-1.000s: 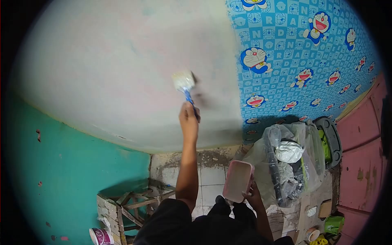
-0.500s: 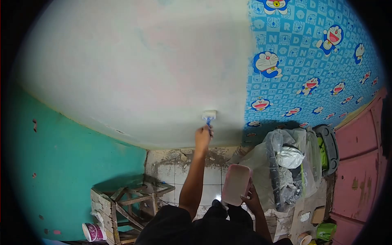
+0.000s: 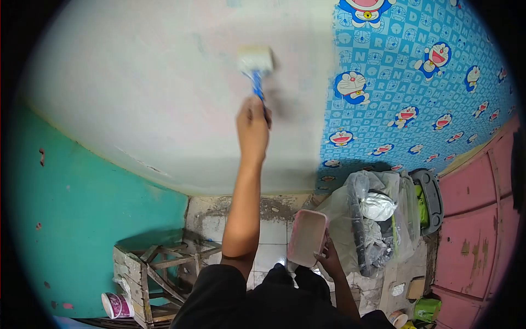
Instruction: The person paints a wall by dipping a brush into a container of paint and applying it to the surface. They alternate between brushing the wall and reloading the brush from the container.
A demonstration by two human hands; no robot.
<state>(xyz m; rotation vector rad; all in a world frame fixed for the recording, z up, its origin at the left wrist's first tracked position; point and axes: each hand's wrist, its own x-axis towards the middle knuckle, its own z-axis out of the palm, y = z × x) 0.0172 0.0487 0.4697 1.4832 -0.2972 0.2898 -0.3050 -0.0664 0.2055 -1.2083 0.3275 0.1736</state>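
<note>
My left hand [image 3: 253, 129] is closed round the blue handle of a wide paintbrush [image 3: 255, 60]. Its pale bristles are up against the whitish wall [image 3: 164, 82], and the arm is stretched out. Lower down, my right hand [image 3: 329, 256] grips the edge of a pink rectangular tub [image 3: 308, 238] that has greyish-white paint in it. The tub is held in front of my body, tilted so that its inside shows.
Blue cartoon-patterned wallpaper [image 3: 378, 82] borders the painted area on the right. A plastic-wrapped bundle [image 3: 378, 219] stands below it, by a pink door [image 3: 471, 219]. Left are a green wall [image 3: 82, 208], a wooden stand [image 3: 134, 279] and a paint bucket [image 3: 117, 305].
My left hand has moved the paintbrush up the wall and slightly left, from near its bottom edge. The right hand still holds the tub, which appears slightly further left.
</note>
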